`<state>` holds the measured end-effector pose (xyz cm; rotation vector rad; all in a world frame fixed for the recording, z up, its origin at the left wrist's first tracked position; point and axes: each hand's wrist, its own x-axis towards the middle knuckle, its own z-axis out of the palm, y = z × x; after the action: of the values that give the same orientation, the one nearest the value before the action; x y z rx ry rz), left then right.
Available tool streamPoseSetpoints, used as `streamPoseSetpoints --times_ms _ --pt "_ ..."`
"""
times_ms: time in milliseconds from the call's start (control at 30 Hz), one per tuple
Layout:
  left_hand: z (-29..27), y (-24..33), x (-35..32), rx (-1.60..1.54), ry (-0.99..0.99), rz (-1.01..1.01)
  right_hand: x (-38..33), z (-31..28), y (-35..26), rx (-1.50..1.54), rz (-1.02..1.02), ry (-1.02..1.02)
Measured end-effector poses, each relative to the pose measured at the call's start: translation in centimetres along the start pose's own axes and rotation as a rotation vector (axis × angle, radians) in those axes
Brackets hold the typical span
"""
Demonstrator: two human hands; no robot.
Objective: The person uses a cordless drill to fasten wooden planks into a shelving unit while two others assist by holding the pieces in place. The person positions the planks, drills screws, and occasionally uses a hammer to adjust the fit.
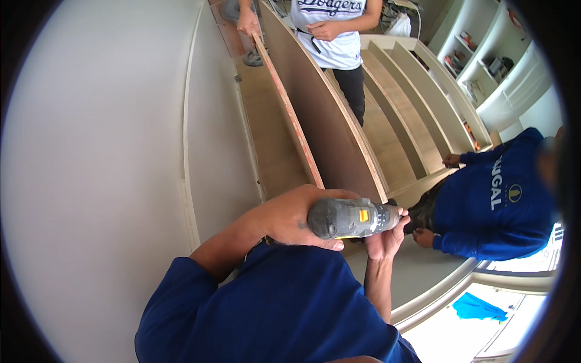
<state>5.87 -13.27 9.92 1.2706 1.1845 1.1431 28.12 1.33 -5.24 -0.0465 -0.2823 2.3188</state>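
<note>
In the middle of the frame, the left hand (289, 216) grips a drill (348, 219), handle hidden. The right hand (385, 241) holds its front, covering the tip.

Drill (348, 219), bit seemingly hidden, co-worker (330, 51) cut off above, shelf items (499, 66) indistinct

A grey power drill (348, 218) with an orange patch points right, handheld.
</note>
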Motion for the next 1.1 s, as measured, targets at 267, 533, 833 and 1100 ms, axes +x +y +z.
streamPoseSetpoints --times_ms 267,533,833,1100 --pt "0.3 1.1 -1.0 0.097 0.044 0.055 0.6 -0.1 0.3 0.012 0.036 -0.003" --pt "1.2 1.1 -1.2 0.116 0.055 0.031 1.0 0.3 0.4 -0.017 0.027 0.070" --pt "1.4 -0.1 -0.8 0.181 0.051 0.063 1.3 0.4 0.5 -0.023 0.024 0.115" --pt "1.5 -0.7 -0.9 0.160 0.050 0.043 1.0 0.4 0.6 -0.001 0.032 0.121"
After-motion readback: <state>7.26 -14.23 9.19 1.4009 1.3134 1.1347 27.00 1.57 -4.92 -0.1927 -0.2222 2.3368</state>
